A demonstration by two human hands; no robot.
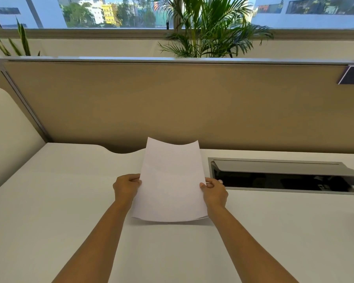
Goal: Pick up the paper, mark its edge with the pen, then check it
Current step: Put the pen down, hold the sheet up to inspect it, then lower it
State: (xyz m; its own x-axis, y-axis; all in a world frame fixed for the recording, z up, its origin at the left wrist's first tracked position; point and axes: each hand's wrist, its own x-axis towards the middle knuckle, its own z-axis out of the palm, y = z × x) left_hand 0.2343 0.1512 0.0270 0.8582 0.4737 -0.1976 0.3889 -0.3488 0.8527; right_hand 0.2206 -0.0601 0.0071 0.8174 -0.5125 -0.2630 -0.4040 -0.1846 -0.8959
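Note:
A blank white sheet of paper (171, 180) is held up above the white desk (70, 201), slightly curved, its top edge bowed. My left hand (126, 187) grips its left edge and my right hand (214, 192) pinches its right edge, thumb on the front. No mark is visible on the side facing me. No pen is in view.
An open cable tray (284, 176) with a raised grey lid is sunk into the desk to the right of the paper. A tan partition panel (172, 105) closes the far side of the desk. Plants stand behind it by the window.

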